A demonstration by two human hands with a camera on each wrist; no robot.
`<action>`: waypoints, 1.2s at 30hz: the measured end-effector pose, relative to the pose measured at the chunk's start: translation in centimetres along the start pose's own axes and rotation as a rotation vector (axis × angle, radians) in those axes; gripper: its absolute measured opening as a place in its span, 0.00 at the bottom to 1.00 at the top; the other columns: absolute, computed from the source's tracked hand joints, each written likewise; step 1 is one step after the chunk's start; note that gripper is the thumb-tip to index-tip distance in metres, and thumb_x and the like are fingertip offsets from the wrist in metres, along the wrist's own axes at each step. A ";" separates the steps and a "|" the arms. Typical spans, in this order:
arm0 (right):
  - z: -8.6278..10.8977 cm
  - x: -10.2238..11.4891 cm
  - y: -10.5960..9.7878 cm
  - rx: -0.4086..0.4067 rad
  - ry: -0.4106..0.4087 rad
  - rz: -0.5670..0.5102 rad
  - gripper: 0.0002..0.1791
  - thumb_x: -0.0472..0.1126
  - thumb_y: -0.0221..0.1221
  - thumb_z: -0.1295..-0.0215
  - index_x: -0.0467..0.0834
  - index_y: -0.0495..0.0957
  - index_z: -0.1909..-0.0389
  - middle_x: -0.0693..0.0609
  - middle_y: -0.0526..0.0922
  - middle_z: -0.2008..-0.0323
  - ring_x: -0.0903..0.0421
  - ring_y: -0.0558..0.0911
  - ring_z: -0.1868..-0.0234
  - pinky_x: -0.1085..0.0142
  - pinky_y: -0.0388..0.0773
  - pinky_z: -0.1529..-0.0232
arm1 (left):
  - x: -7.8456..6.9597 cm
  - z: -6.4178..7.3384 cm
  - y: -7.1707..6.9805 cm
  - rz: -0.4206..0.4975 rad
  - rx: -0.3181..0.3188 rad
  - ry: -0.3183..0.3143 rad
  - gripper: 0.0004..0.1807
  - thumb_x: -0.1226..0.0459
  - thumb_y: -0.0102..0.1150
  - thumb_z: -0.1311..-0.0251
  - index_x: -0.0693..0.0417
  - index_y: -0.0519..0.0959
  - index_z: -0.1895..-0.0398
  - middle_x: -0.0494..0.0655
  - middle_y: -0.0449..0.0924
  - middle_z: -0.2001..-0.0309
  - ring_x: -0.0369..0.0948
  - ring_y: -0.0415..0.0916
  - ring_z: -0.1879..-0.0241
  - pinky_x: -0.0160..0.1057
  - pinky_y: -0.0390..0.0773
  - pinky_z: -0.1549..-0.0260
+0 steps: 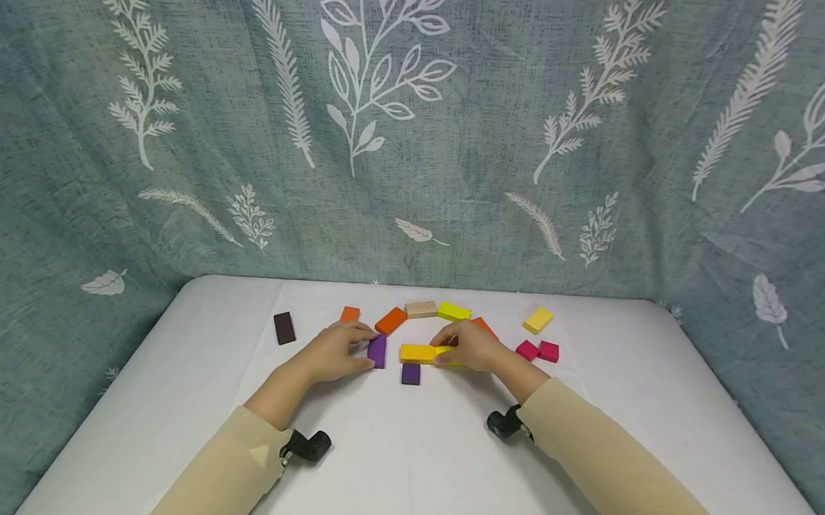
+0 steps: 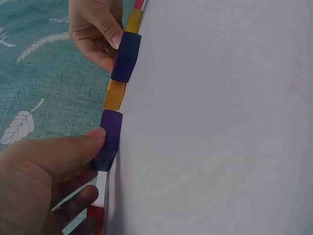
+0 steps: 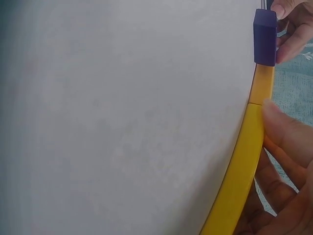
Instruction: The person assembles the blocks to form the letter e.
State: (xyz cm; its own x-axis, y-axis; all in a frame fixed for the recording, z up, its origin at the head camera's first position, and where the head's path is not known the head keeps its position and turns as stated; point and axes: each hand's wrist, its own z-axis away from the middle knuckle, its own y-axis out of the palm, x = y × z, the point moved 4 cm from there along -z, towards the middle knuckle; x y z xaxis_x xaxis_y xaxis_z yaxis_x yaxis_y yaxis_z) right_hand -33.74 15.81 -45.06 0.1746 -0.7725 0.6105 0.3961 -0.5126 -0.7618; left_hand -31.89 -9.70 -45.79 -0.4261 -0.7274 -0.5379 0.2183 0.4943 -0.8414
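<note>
My left hand (image 1: pixel 339 353) pinches a purple block (image 1: pixel 377 350), thumb at its near end and fingers at the far one. The left wrist view shows the left thumb pressed to this purple block (image 2: pixel 112 129). To the right, my right hand (image 1: pixel 474 345) holds a yellow block (image 3: pixel 239 166) with the thumb on its near side. Its left end meets an amber block (image 1: pixel 417 354) in a line. A dark purple block (image 1: pixel 410 374) sits just in front of the amber one.
Behind the hands an arc holds an orange block (image 1: pixel 390 320), a tan block (image 1: pixel 421 310) and a lime block (image 1: pixel 455 311). A dark brown block (image 1: pixel 285 328) lies at left; a pale yellow block (image 1: pixel 537 320) and red blocks (image 1: pixel 549 351) lie at right on the white table (image 1: pixel 403 464).
</note>
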 end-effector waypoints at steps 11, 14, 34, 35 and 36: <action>0.0 -0.1 0.0 0.000 -0.002 0.005 0.12 0.40 0.70 0.39 0.47 0.87 0.54 0.55 0.85 0.56 0.56 0.79 0.56 0.61 0.78 0.52 | 0.0 0.0 0.0 0.005 -0.002 0.003 0.28 0.57 0.71 0.41 0.56 0.80 0.38 0.48 0.76 0.38 0.52 0.68 0.34 0.58 0.59 0.33; 0.0 0.0 0.0 0.002 -0.002 0.002 0.12 0.39 0.70 0.38 0.47 0.87 0.53 0.55 0.85 0.56 0.56 0.79 0.56 0.61 0.78 0.51 | 0.1 -0.1 0.0 0.006 -0.009 0.010 0.28 0.57 0.71 0.41 0.56 0.80 0.38 0.48 0.76 0.38 0.52 0.68 0.35 0.58 0.60 0.34; 0.0 0.2 -0.1 0.016 -0.022 0.017 0.12 0.40 0.70 0.38 0.47 0.86 0.54 0.56 0.85 0.57 0.56 0.79 0.56 0.61 0.78 0.52 | 0.0 -0.3 -0.1 -0.005 0.006 -0.045 0.30 0.53 0.70 0.41 0.55 0.78 0.37 0.53 0.73 0.34 0.53 0.63 0.30 0.56 0.57 0.31; 0.1 0.2 -0.1 0.017 -0.025 0.020 0.12 0.40 0.70 0.38 0.47 0.86 0.54 0.56 0.85 0.57 0.56 0.79 0.56 0.61 0.78 0.52 | 0.0 -0.3 -0.1 -0.005 0.009 -0.045 0.30 0.54 0.70 0.41 0.55 0.78 0.37 0.53 0.73 0.35 0.53 0.63 0.30 0.56 0.57 0.31; 0.1 0.2 -0.1 0.018 -0.026 0.022 0.12 0.40 0.70 0.38 0.47 0.86 0.54 0.56 0.85 0.57 0.57 0.79 0.56 0.61 0.78 0.52 | 0.0 -0.3 -0.1 -0.007 0.011 -0.044 0.30 0.54 0.70 0.41 0.55 0.78 0.37 0.53 0.74 0.35 0.53 0.63 0.30 0.57 0.57 0.31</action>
State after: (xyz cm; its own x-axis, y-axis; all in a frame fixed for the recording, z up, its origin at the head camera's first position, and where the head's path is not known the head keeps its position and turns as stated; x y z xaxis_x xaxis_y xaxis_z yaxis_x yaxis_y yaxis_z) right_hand -33.70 15.73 -44.83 0.2071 -0.7732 0.5994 0.4076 -0.4888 -0.7713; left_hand -32.16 -9.57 -45.67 -0.3886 -0.7515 -0.5332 0.2252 0.4836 -0.8458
